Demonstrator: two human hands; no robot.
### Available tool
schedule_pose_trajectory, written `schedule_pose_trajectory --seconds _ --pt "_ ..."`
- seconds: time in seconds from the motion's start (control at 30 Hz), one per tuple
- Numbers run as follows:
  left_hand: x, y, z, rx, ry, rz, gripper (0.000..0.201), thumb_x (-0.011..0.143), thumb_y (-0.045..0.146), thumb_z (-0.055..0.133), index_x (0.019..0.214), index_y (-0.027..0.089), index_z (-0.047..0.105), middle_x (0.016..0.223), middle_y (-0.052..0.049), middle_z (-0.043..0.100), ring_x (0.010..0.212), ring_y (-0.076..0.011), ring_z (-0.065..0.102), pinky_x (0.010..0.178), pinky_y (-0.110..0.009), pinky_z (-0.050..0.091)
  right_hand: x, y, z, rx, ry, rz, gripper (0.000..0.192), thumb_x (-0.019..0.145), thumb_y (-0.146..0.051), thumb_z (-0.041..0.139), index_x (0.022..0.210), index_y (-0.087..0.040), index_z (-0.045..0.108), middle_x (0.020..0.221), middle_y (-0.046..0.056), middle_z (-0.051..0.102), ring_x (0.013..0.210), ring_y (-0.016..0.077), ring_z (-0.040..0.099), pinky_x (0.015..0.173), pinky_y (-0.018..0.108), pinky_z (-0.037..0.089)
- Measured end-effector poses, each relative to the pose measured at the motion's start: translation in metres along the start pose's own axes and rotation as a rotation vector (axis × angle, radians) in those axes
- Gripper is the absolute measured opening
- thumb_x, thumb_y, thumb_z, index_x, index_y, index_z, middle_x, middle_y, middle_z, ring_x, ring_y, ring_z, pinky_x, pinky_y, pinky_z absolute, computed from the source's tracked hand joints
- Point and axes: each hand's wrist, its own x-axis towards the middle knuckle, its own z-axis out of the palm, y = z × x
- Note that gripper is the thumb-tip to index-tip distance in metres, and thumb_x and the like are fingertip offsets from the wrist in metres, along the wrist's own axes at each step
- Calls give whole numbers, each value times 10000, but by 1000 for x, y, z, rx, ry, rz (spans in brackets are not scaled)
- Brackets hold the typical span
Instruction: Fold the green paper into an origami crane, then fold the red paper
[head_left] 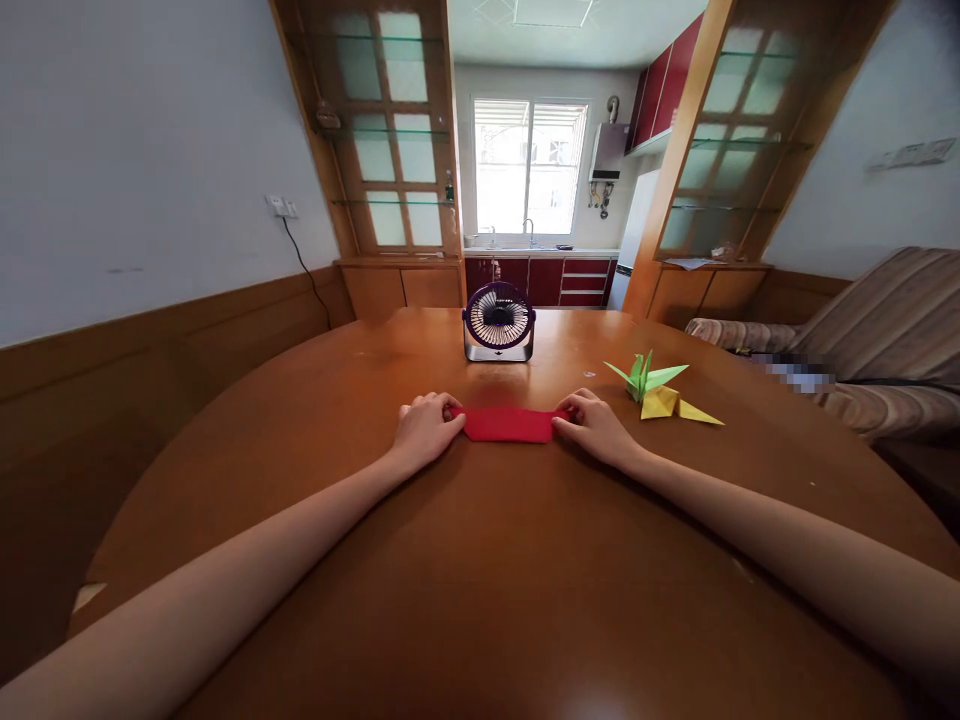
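A strip of folded red paper (508,426) lies crosswise at the middle of the wooden table. Its left end is pinched between the thumb and fingers of my left hand (429,428). At the opposite end, my right hand (596,428) grips the paper the same way, with the thumb in front. Both hands rest low, close to the tabletop. To the right of my right hand stand a green paper crane (643,378) and a yellow folded-paper figure (667,404), touching or nearly so in this view.
A small dark fan (499,320) stands on the table (480,600) beyond the paper. The table has a rounded edge. A striped armchair (892,330) is at the right, and a black cord (306,265) hangs from a wall socket at the left.
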Motion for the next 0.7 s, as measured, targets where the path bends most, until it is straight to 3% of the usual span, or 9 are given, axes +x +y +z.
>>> schedule_pose_trajectory --seconds 0.13,0.23,0.4,0.53,0.7 --pt "-4 0 4 87 43 160 283 832 279 538 1056 180 679 1117 -146 634 1083 -323 565 921 -505 426 -3 -1 3 -60 29 -133 276 822 -234 594 1092 -181 620 1131 118 579 1054 262 571 919 445 468" --pt "-7 3 5 46 31 368 390 854 191 490 1226 180 608 1369 -155 517 1268 -324 468 1042 -525 368 -5 -6 5 -124 14 -271 331 841 -157 541 1164 -195 601 1227 130 561 1155 277 535 989 483 441" --pt "-9 7 3 16 -204 735 485 919 127 348 1375 208 493 1496 -80 417 1402 -217 348 1166 -434 265 -6 -8 6 -181 -66 -441 333 859 -75 479 1125 -186 645 1295 121 579 1143 264 565 986 479 457" --pt "-8 6 1 39 -350 735 499 934 153 324 1416 196 447 1498 -76 410 1384 -191 385 1152 -387 309 -5 -7 5 -167 -109 -488 364 861 -50 459 1134 -183 659 1268 111 617 1135 248 589 984 464 473" --pt "-7 5 0 -24 -375 715 532 891 148 417 1409 263 453 1484 -32 429 1365 -191 415 1149 -403 316 -5 -11 1 -112 -218 -596 433 868 -69 463 1249 -211 612 1288 104 618 1163 234 595 990 456 485"
